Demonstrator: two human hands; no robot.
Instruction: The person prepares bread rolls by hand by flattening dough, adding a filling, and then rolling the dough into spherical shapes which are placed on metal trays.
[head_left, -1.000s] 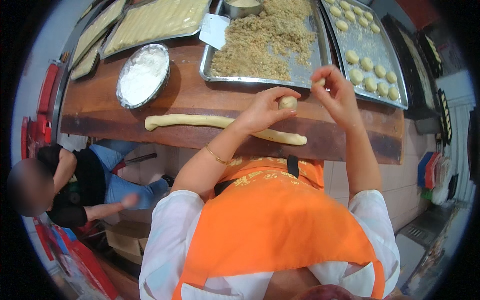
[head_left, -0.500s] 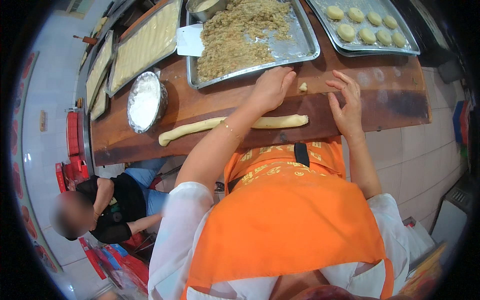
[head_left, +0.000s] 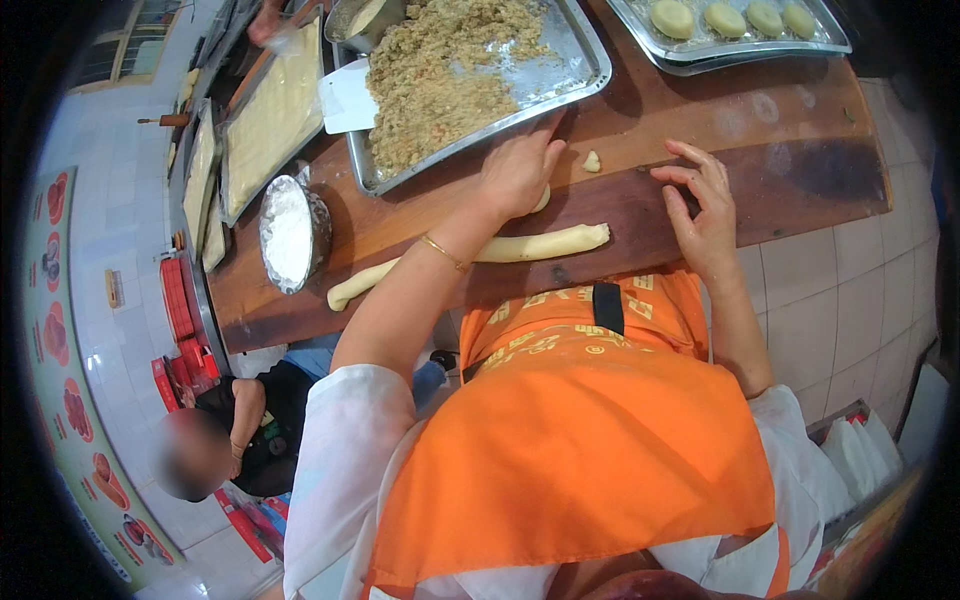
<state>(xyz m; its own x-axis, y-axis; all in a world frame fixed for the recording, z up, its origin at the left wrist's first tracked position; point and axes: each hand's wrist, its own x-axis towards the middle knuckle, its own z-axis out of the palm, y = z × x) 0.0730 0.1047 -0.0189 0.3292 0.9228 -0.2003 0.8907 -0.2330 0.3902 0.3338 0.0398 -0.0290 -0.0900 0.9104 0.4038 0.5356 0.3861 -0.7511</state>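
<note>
My left hand (head_left: 516, 172) lies palm down on the wooden table with its fingers stretched toward the filling tray. A pale piece of dough (head_left: 542, 198) peeks out from under its palm, mostly hidden. Across the near edge lies a long dough roll (head_left: 550, 244), partly covered by my left forearm. My right hand (head_left: 704, 205) hovers above the table to the right, fingers apart and slightly bent, holding nothing. Between the hands sits a small scrap of dough (head_left: 592, 161).
A metal tray (head_left: 585, 75) of crumbly brown filling (head_left: 440, 80) holds a white scraper (head_left: 347, 97). At left stand a bowl of flour (head_left: 288, 235) and a tray of dough strips (head_left: 270, 120). Round dough pieces (head_left: 724, 19) sit far right. Another person (head_left: 270, 425) is at lower left.
The view has shifted, so the table sits differently in it. A dough piece now shows beneath my left palm. Another person's hand has appeared at the far left. My right hand stays raised.
</note>
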